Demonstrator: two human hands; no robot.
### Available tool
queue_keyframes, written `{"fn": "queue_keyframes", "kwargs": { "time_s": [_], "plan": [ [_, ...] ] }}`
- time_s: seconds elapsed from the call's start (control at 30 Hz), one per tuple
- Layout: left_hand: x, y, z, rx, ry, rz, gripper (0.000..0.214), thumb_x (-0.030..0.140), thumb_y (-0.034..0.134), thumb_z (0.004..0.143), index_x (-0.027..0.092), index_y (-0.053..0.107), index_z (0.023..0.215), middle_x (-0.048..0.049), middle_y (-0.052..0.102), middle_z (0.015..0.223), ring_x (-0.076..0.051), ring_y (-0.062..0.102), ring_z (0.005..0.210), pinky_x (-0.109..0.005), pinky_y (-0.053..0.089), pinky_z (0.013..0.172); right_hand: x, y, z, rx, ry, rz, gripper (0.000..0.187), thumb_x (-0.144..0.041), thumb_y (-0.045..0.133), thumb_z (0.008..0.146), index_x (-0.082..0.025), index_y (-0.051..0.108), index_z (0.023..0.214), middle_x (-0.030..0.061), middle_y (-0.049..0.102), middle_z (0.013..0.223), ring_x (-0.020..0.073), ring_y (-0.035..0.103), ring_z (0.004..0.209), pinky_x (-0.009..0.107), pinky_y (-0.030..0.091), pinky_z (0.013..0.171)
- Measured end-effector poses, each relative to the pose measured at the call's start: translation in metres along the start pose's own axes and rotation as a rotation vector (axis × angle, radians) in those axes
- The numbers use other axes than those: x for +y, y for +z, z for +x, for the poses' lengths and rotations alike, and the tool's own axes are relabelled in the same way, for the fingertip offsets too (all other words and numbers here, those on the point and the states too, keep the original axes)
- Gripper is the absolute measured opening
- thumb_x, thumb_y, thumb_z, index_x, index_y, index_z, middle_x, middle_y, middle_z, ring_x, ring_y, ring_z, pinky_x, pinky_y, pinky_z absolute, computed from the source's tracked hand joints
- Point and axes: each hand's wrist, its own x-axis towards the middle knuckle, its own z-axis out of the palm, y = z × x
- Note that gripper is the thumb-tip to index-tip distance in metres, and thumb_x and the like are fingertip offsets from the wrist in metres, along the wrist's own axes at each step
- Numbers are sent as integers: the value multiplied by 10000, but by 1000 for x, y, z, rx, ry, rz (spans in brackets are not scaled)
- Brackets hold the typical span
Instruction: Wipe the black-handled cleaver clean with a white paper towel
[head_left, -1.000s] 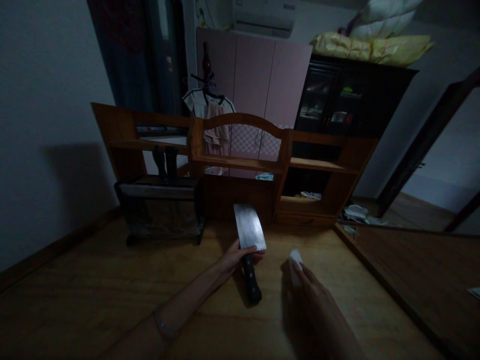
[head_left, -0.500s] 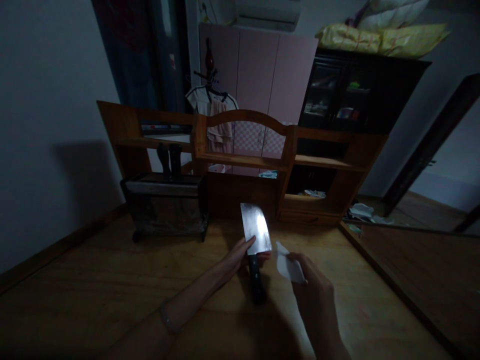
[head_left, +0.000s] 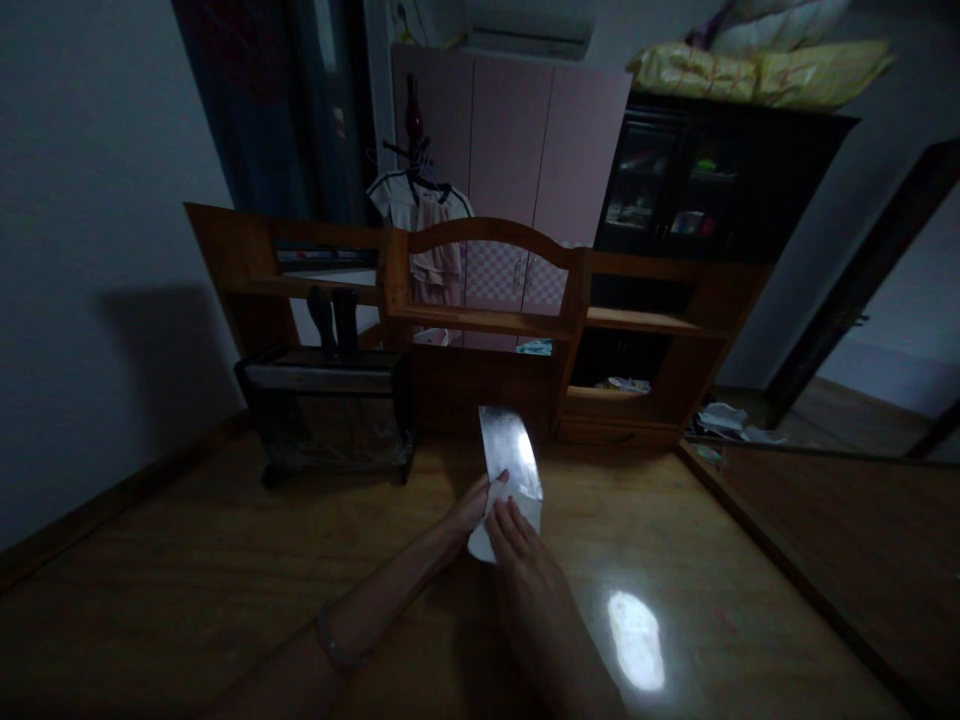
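Note:
A cleaver (head_left: 510,445) with a broad shiny blade is held over the wooden table, blade pointing away from me. My left hand (head_left: 471,512) grips it from the left, thumb on the blade's face near the handle end. My right hand (head_left: 529,570) presses a folded white cloth or tissue (head_left: 484,540) with its fingers against the lower part of the blade. The cleaver's black handle is hidden behind the right hand and the white sheet.
A knife block (head_left: 326,410) with two black handles showing stands on the table (head_left: 187,600) at left. Behind is a wooden shelf unit (head_left: 487,322). A bright light reflection lies on the tabletop to the right of my hands. The room is dim.
My right hand has moved left with the white sheet, from beside the cleaver onto its blade. The left hand and cleaver have stayed nearly in place.

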Motion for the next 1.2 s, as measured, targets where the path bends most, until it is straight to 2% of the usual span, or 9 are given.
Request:
{"fn": "queue_keyframes", "kwargs": {
  "time_s": [0.13,0.23,0.3,0.47,0.63,0.73,0.87,1.07,1.2],
  "plan": [
    [4,5,-6,3,-44,-23,297,355,632,877,96,610,1022,-94,713,744,-198,687,628,-277,538,614,-8,-3,-8,-94,71,35,831,122,288,678,-84,274,1482,124,213,1564,243,113,1448,462,292,1164],
    [5,8,-9,1,-64,-50,356,370,627,879,104,577,1111,-132,730,848,-250,720,718,-327,566,656,-16,-12,-14,-154,145,77,894,110,326,638,-126,250,1497,92,184,1578,243,153,1445,439,314,1158],
    [6,9,-10,26,-56,-59,352,342,636,878,114,563,1136,-128,730,877,-250,727,723,-321,574,655,-19,-17,-18,-200,181,90,929,109,335,611,-141,243,1502,85,171,1581,241,188,1439,425,318,1156],
    [9,13,-12,44,-75,-67,335,297,597,910,127,522,1189,-136,724,885,-237,731,700,-289,579,615,-21,-19,-29,-308,162,72,959,108,357,568,-112,252,1495,89,109,1582,258,85,1443,425,267,1170],
    [8,12,-11,14,-69,-93,284,302,557,931,126,518,1150,-156,716,878,-240,728,679,-292,577,578,-18,-13,-40,-359,142,7,950,100,390,570,-96,259,1491,115,98,1565,297,77,1432,441,324,1136],
    [7,11,-10,2,-62,-92,267,301,555,934,125,523,1132,-157,716,881,-237,728,684,-299,580,595,-13,-8,-45,-345,107,-12,937,96,396,582,-111,277,1488,99,93,1554,293,65,1428,436,358,1113],
    [10,14,-12,-14,-77,-85,254,302,538,945,114,541,1115,-162,719,882,-215,727,673,-283,581,619,-4,4,-50,-314,58,-56,924,92,404,595,-102,265,1488,107,94,1548,296,63,1427,439,337,1124],
    [11,17,-14,6,-79,-52,247,287,540,940,113,551,1115,-167,723,902,-226,731,703,-294,587,638,12,28,-59,-157,-18,-77,928,117,362,634,-176,229,1505,69,128,1562,264,52,1434,427,364,1118],
    [7,13,-10,-2,-80,-43,271,293,563,927,109,562,1125,-167,725,909,-235,729,702,-320,590,646,4,23,-51,-204,31,-17,938,90,391,591,-96,231,1497,106,91,1568,294,22,1435,458,329,1134]
  ]
}}
